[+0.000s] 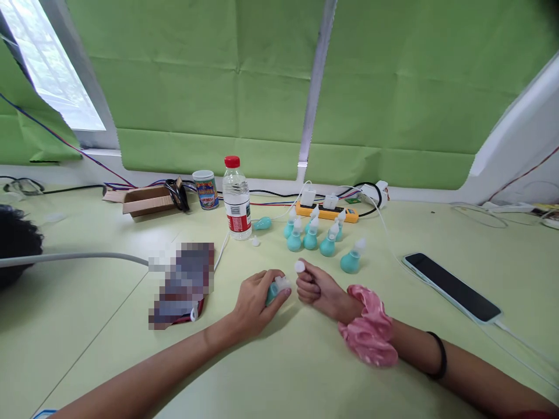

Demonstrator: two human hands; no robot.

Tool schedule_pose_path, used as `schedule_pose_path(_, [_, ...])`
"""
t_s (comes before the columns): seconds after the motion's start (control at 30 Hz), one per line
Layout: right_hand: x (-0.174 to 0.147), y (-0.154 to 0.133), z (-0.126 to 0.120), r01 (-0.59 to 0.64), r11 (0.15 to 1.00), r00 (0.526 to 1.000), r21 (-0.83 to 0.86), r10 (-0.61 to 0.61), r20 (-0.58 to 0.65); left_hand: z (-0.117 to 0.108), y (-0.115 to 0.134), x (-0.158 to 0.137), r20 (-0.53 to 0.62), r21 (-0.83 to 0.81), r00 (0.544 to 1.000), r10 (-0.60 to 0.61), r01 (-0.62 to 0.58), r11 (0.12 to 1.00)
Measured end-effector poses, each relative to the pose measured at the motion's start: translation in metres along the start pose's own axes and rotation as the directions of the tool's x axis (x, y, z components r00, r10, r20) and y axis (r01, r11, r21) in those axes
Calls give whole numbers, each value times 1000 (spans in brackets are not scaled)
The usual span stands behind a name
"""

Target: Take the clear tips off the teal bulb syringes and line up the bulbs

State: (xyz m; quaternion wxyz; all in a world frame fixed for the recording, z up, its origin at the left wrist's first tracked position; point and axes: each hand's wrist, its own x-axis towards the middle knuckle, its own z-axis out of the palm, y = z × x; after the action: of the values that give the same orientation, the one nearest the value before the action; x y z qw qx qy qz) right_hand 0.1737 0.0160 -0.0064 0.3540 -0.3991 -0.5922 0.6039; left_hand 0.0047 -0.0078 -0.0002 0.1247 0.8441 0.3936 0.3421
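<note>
teal bulb (272,291) is sitting low on the table (305,361), near centre, wrapped in my left hand (255,302); left fingers are closing around it, only the bulb's right end and a pale collar showing. just beside it, my right hand (315,285) is pinching a small white tip (299,266) between thumb and forefinger, fingers narrow, the tip pointing up. tip and bulb are sitting close but apart. a pink scrunchie (369,331) is riding on the right wrist, a black band (439,355) further up the forearm.

beyond the hands, a cluster of assembled teal bulbs with white tips (312,235) is standing upright; one more (351,259) is standing nearer the right hand, one bulb (262,223) is lying on its side by the water bottle (236,198). a yellow power strip (326,212) is lying behind them. a phone (452,286) is lying face up at right, cabled. a tin (205,189) and a cardboard box (146,201) are sitting at the far left.
</note>
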Motion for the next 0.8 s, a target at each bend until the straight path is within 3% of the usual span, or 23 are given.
schedule_pose_path(0.03, [2, 0, -3, 20, 998, 999, -59, -22, -48, -1, 0, 0, -16, -35, 1000, -7, 6, 999])
schedule_pose_path(0.1, [4, 0, -11, 117, 933, 974, -341, -174, -142, -3, 0, 0, -36, -117, 998, -46, 41, 992])
schedule_pose_path(0.17, [5, 1, -17, 179, 716, 929, -675, -349, -124, -3, -2, 1, -52, -229, 988, -145, 129, 965])
schedule_pose_path(0.23, [5, 3, -21, 156, 487, 915, -859, -399, -60, -3, -6, 4, -60, -341, 964, -260, 225, 913])
schedule_pose_path(0.27, [6, 5, -22, 126, 419, 917, -899, -394, -55, -2, -8, 5, -69, -388, 950, -305, 256, 885])
schedule_pose_path(0.33, [6, 6, -23, 70, 371, 916, -926, -391, -88, 0, -11, 7, -93, -469, 929, -359, 278, 839])
schedule_pose_path(0.43, [1, 6, -19, 83, 422, 862, -903, -485, -147, 3, -9, 9, -86, -594, 907, -412, 285, 752])
schedule_pose_path(0.53, [-12, 4, -8, 230, 501, 790, -834, -597, -141, 4, 0, 7, -38, -719, 879, -475, 306, 625])
schedule_pose_path(0.63, [-24, 1, 8, 343, 580, 827, -738, -560, -56, 4, 9, 5, 21, -796, 865, -501, 317, 515])
schedule_pose_path(0.8, [-30, -2, 19, 313, 721, 906, -618, -422, -33, 5, 11, 3, 67, -813, 864, -499, 337, 475])
